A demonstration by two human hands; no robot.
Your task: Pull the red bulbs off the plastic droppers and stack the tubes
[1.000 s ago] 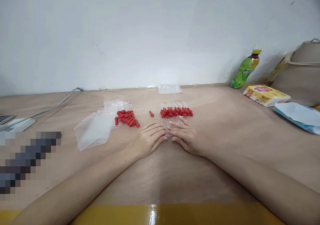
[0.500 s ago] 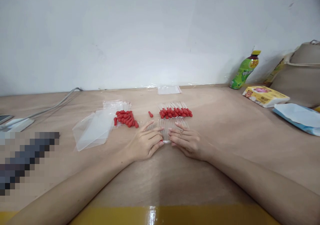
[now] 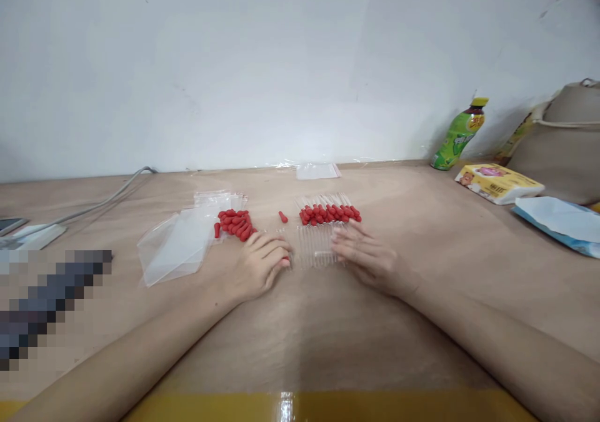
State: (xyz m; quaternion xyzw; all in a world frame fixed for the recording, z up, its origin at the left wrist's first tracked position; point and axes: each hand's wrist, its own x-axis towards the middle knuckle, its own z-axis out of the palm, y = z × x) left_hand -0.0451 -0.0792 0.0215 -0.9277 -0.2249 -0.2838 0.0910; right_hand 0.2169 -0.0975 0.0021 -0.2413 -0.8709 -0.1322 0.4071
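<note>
Left fingers [image 3: 272, 248] have moved outward; clear tubes [image 3: 315, 246] lie by right fingers [image 3: 352, 242]

The bulbs in the pile [image 3: 237, 222] are showing a solid red, and the bulbs on the droppers [image 3: 330, 214] are repeating it. The lone bulb [image 3: 283, 217] is matching them. The glass tubes [image 3: 316, 247] are looking clear, and the plastic bags [image 3: 180, 244] are appearing translucent whitish, with thin reddish lines edging some of them. The bench [image 3: 422, 222] is showing brownish tan, with a yellow band [image 3: 225, 406] striping its near edge. The wall [image 3: 234, 65] is looking pale bluish grey, with faint darker marks. The bottle [image 3: 454, 140] is wearing a green label with yellow patches under a yellow cap [image 3: 479, 102]. The tissue pack [image 3: 499, 181] is mixing yellow and white with a pink cartoon print. The packet [image 3: 560, 219] is pairing blue with white. The large bag [image 3: 557, 147] is showing taupe, and the cable [image 3: 107, 195] is showing grey.
</note>
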